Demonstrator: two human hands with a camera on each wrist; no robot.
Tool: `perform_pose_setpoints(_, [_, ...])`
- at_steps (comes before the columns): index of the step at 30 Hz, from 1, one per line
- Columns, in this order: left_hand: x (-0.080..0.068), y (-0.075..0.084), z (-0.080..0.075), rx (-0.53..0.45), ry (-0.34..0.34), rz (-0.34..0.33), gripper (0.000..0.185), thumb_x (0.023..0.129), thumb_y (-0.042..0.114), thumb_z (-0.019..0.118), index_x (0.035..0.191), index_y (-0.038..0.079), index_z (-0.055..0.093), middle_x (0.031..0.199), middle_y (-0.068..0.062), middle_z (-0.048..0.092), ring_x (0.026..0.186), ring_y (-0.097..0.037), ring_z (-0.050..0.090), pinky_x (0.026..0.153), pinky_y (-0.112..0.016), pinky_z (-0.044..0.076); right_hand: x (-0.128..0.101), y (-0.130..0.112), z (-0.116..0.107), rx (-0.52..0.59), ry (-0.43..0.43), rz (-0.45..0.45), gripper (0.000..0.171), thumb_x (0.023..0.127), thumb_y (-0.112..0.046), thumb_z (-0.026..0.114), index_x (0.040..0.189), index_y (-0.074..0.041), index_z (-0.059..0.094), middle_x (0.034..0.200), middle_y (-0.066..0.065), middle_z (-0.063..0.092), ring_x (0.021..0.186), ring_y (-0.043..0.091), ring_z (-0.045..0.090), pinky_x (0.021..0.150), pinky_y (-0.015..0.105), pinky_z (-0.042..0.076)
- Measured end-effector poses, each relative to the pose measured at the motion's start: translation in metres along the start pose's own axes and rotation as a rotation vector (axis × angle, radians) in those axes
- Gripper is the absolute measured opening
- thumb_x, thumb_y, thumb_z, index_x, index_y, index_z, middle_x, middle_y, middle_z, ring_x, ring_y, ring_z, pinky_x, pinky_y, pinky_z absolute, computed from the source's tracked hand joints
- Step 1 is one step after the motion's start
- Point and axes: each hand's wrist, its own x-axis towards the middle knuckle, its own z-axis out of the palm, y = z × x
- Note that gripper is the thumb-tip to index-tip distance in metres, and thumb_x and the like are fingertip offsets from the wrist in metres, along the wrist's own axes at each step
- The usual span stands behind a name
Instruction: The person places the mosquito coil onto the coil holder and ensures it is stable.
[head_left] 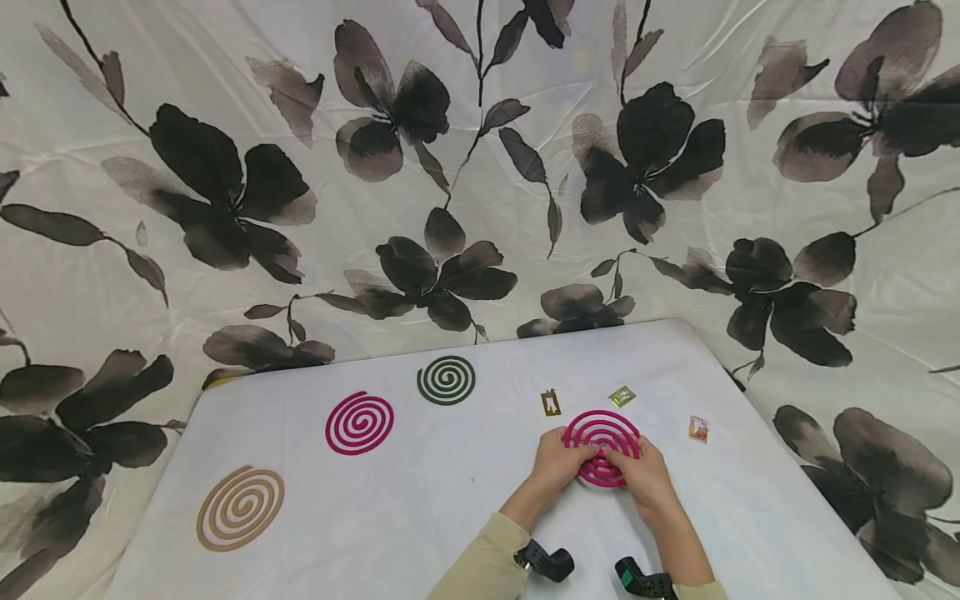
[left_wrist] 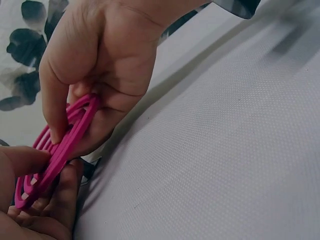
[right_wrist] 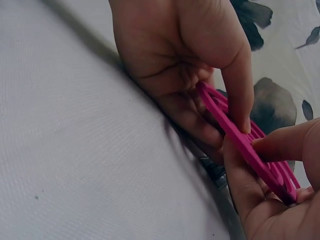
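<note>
Together, the left hand [head_left: 553, 463] at nine o'clock and right hand [head_left: 643, 472] at four o'clock pinch the pink spiral mosquito coil [head_left: 602, 435] between thumb and fingers.

Desk [head_left: 420, 517] layout, head view

Held coil [head_left: 602, 447] near right; three coils [head_left: 359, 422] lie left of it; three small stands [head_left: 551, 402] lie just behind it.
</note>
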Motion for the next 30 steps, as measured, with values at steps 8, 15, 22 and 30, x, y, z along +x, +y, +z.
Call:
perform_pose_setpoints(8, [0.0016,-0.0015,0.0005,-0.011,-0.004,-0.017,0.026,0.070,0.021,0.073,0.090,0.009,0.062,0.078,0.004,0.062,0.076,-0.008,0.058,0.068,-0.025,0.048,0.0000,0.0019,0.0009,0.046,-0.004,0.000,0.056,0.083,-0.018,0.061,0.128,0.000,0.032,0.126,0.017,0.042,0.111,0.025,0.043,0.088,0.034,0.040])
perform_pose_setpoints(15, [-0.0001,0.0004,0.0002,-0.033,-0.013,-0.012,0.027,0.070,0.019,0.073,0.092,0.009,0.061,0.080,0.003,0.062,0.077,-0.009,0.058,0.069,-0.026,0.048,-0.0005,0.0034,0.0010,0.100,-0.016,-0.004,0.065,0.083,-0.017,0.061,0.134,-0.002,0.026,0.132,0.016,0.036,0.117,0.025,0.039,0.091,0.037,0.037])
perform_pose_setpoints(22, [-0.0025,0.0031,-0.0013,-0.041,-0.014,-0.030,0.028,0.070,0.017,0.073,0.093,0.008,0.060,0.081,0.002,0.062,0.077,-0.010,0.058,0.069,-0.027,0.049,-0.0003,0.0054,0.0031,0.125,-0.008,0.004,0.068,0.083,-0.016,0.061,0.136,-0.003,0.022,0.132,0.016,0.035,0.117,0.026,0.038,0.089,0.037,0.038])
perform_pose_setpoints(30, [-0.0012,0.0023,-0.0014,-0.033,-0.004,-0.034,0.028,0.069,0.018,0.074,0.092,0.009,0.060,0.081,0.002,0.061,0.078,-0.010,0.058,0.069,-0.026,0.048,-0.0006,0.0053,0.0041,0.105,-0.002,0.000,0.069,0.082,-0.018,0.063,0.136,-0.002,0.023,0.133,0.018,0.034,0.117,0.028,0.038,0.090,0.038,0.037])
